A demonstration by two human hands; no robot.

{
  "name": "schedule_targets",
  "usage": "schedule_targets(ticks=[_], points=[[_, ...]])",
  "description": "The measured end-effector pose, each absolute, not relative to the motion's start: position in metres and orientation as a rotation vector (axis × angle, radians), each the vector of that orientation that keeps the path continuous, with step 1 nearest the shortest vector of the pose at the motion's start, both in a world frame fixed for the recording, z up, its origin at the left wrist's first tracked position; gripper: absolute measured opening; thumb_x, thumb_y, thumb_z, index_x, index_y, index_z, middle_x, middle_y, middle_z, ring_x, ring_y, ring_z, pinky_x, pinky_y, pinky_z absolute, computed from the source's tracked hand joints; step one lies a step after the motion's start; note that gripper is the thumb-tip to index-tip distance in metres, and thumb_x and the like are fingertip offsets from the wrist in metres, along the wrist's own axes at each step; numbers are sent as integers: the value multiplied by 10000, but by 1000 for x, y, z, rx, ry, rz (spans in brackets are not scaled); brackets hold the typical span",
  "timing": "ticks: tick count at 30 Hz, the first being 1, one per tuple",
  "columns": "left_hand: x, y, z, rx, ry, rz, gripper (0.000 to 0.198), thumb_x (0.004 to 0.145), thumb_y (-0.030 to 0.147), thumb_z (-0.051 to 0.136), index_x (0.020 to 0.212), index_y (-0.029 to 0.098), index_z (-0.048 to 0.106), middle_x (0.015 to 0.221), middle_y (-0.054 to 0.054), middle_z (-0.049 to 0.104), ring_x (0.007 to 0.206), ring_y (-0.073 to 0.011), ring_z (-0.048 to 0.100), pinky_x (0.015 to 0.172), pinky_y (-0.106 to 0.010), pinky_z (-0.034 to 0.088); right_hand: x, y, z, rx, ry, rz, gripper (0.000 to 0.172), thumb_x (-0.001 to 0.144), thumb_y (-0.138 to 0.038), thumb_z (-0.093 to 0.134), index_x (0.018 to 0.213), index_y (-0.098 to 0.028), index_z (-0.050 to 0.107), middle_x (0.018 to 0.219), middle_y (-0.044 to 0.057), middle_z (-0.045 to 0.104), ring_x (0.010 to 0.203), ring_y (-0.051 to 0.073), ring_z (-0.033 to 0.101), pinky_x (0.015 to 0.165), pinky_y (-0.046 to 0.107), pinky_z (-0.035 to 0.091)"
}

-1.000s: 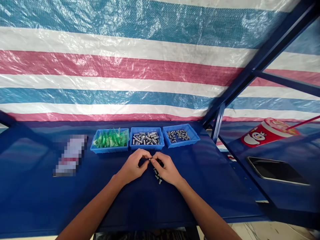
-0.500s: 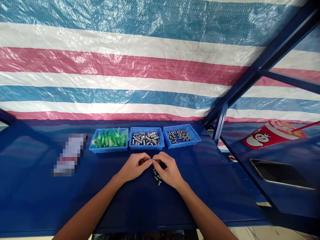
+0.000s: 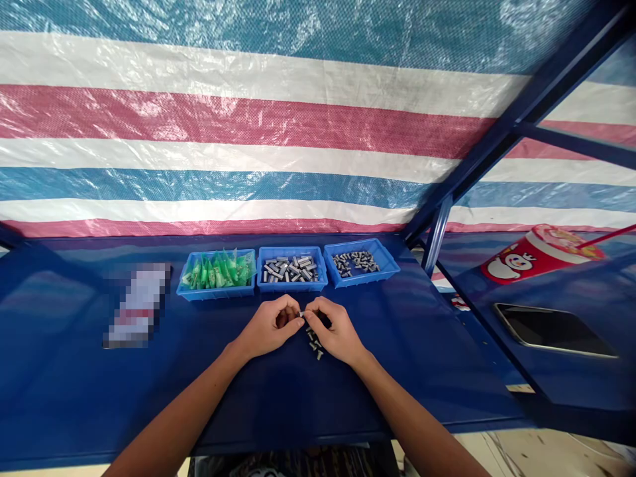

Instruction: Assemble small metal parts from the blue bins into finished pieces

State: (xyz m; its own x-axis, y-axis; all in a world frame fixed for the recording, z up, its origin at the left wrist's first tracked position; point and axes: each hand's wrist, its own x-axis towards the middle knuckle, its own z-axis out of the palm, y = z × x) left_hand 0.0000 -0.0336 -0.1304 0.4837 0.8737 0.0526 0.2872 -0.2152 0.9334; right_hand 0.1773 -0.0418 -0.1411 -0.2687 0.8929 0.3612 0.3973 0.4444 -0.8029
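My left hand (image 3: 271,326) and my right hand (image 3: 335,331) meet over the middle of the blue table, fingertips almost touching. Between the pinched thumbs and index fingers sits a small metal piece (image 3: 301,314), mostly covered, so its exact kind does not show. Several short screws (image 3: 317,348) lie loose on the table beside and partly under my right hand. Just beyond the hands stand three blue bins: green plastic packets (image 3: 216,270) fill the left one, silver metal cylinders (image 3: 292,269) the middle one, and more short screws (image 3: 365,261) the right one.
A blurred, pixelated flat item (image 3: 139,305) lies on the left of the table (image 3: 238,411). At right, past a blue metal frame (image 3: 437,232), are a red cup (image 3: 521,262) with a straw and a dark phone (image 3: 556,329). A striped plastic sheet (image 3: 223,119) hangs behind.
The camera view has shifted slightly. Both hands stay together at nearly the same spot, with the small metal piece showing a little more between the fingertips.
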Motion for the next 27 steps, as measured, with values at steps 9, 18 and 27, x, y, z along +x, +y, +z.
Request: schedule_targets(ticks=[9,18,27], points=[[-2,-32,-129,1662,994,736,175,833,328,565,857,157,540,599,58,461,498,-68,394,486,-200,314,175,-45,-139,-1072,-1792,763,66,832,-200,542,778,-199,580,641,-15,538,581,123,532,564,249,442],[-5,-30,-130,1614,981,702,189,838,328,543,814,141,556,615,45,466,517,-69,391,497,-206,303,175,-46,-142,-1026,-1821,782,65,842,-187,525,880,-213,571,691,-12,535,632,130,544,593,254,447],[-4,-31,-130,1674,954,714,141,810,290,588,836,163,532,600,62,458,508,-67,390,491,-196,318,176,-46,-135,-1075,-1862,875,143,864,-212,497,722,-200,511,633,-26,500,583,112,494,542,230,393]])
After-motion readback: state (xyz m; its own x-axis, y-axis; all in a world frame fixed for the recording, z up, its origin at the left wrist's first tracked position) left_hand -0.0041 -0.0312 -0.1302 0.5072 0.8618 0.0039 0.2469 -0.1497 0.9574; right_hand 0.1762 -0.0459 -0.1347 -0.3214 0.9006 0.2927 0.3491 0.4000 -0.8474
